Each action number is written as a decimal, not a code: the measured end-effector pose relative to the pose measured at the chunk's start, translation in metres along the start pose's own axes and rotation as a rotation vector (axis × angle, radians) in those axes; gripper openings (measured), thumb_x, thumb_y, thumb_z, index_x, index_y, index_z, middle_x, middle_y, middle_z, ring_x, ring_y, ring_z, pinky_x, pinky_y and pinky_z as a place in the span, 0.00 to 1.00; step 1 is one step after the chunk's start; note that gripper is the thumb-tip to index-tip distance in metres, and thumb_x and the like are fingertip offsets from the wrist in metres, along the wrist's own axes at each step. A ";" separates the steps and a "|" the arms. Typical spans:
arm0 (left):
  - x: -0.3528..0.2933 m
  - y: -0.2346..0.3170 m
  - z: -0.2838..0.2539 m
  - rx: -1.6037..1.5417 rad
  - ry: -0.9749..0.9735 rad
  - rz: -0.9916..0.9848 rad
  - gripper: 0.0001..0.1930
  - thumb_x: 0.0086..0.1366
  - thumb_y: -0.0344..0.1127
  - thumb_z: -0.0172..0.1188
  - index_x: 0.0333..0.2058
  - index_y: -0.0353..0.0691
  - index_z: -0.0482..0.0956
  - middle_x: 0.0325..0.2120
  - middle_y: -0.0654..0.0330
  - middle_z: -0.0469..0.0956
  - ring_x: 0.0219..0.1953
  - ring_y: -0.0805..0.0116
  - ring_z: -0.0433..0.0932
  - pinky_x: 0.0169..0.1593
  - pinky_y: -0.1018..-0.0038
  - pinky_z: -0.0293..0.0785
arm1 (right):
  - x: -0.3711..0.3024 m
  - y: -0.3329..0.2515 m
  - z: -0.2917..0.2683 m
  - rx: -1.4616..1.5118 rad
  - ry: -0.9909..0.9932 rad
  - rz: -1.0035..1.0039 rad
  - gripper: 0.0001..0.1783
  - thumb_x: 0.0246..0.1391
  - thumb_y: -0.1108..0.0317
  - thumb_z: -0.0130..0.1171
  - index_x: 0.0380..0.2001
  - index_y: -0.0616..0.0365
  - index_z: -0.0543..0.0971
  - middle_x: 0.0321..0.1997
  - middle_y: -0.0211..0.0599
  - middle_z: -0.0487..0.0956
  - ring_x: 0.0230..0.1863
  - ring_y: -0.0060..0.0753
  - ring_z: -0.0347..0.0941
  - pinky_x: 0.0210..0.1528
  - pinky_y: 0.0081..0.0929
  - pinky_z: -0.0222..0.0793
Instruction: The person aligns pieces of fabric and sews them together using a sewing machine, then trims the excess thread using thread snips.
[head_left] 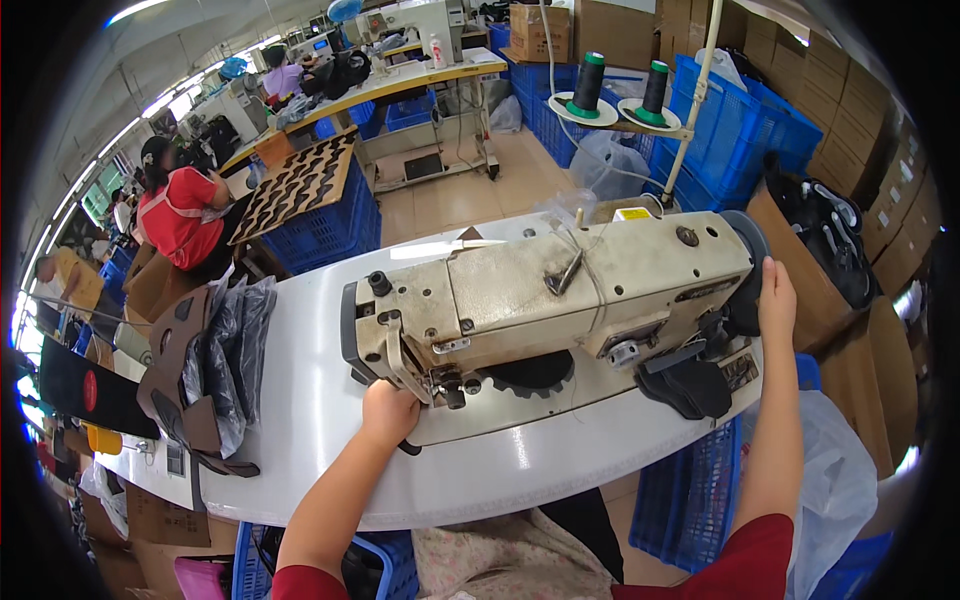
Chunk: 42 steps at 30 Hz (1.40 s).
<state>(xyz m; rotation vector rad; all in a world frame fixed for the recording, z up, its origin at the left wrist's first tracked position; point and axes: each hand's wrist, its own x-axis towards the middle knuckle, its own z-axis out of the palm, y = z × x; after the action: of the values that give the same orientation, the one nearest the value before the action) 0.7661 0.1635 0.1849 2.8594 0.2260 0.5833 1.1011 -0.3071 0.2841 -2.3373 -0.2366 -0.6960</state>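
A beige sewing machine (pixel 560 285) stands on a white table (pixel 330 470) in front of me. My left hand (pixel 389 412) is at the needle end, fingers bent in beside the presser foot. A small dark edge shows just below that hand; what its fingers hold is hidden. On the right, my right hand (pixel 777 300) grips the rim of the dark handwheel (pixel 748 262). Under the machine arm lies a black piece with a notched edge (pixel 530 373). Black shaped pieces (pixel 690 385) rest at the bed's right end.
Brown and dark cut pieces (pixel 190 370) hang over the table's left side. Two dark thread cones (pixel 588 85) stand behind the machine. Blue crates (pixel 685 490) and a carton of black parts (pixel 815 240) crowd the right. A person in red (pixel 185 215) sits at the far left.
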 end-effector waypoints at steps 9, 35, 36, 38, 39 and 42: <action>0.018 -0.003 -0.021 -0.007 -0.328 -0.011 0.21 0.47 0.24 0.54 0.44 0.39 0.76 0.42 0.48 0.77 0.46 0.45 0.74 0.49 0.58 0.72 | -0.048 0.046 -0.044 -0.205 -0.331 -0.134 0.12 0.43 0.75 0.52 0.33 0.55 0.81 0.37 0.44 0.79 0.42 0.50 0.75 0.44 0.39 0.71; -0.003 -0.014 -0.042 0.693 -0.744 -0.124 0.29 0.54 0.37 0.56 0.56 0.35 0.69 0.57 0.47 0.69 0.43 0.61 0.75 0.34 0.68 0.73 | -0.158 -0.121 -0.071 0.586 -0.766 0.143 0.16 0.58 0.74 0.48 0.49 0.61 0.74 0.29 0.30 0.75 0.27 0.18 0.69 0.29 0.16 0.65; -0.010 -0.013 -0.043 0.688 -0.633 -0.134 0.29 0.54 0.36 0.56 0.56 0.33 0.69 0.58 0.46 0.68 0.44 0.61 0.74 0.34 0.68 0.73 | -0.172 -0.140 -0.061 0.561 -0.895 0.049 0.15 0.59 0.71 0.49 0.49 0.61 0.74 0.30 0.32 0.76 0.28 0.21 0.70 0.30 0.19 0.66; -0.021 -0.014 -0.044 0.653 -0.516 -0.156 0.30 0.54 0.35 0.56 0.56 0.29 0.68 0.59 0.45 0.66 0.45 0.60 0.74 0.36 0.68 0.74 | -0.204 -0.176 -0.035 0.530 -1.081 -0.066 0.16 0.60 0.64 0.51 0.48 0.60 0.75 0.32 0.37 0.77 0.30 0.30 0.74 0.34 0.26 0.69; -0.026 -0.015 -0.045 0.648 -0.496 -0.160 0.30 0.54 0.35 0.56 0.56 0.29 0.68 0.59 0.45 0.66 0.45 0.60 0.74 0.36 0.68 0.74 | -0.219 -0.193 -0.018 0.536 -1.135 -0.098 0.18 0.60 0.61 0.52 0.48 0.60 0.76 0.34 0.40 0.78 0.31 0.36 0.76 0.35 0.30 0.70; -0.039 -0.019 -0.043 0.462 -0.289 -0.219 0.31 0.50 0.35 0.59 0.54 0.28 0.69 0.57 0.45 0.68 0.46 0.59 0.73 0.41 0.68 0.73 | -0.255 -0.235 0.033 0.451 -1.130 -0.306 0.18 0.59 0.60 0.54 0.48 0.58 0.75 0.34 0.42 0.78 0.32 0.45 0.76 0.36 0.35 0.72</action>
<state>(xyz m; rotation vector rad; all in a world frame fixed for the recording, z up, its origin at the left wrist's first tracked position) 0.7113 0.1817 0.2041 3.2409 0.6922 0.0742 0.8195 -0.1037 0.2572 -2.0033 -1.1185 0.5842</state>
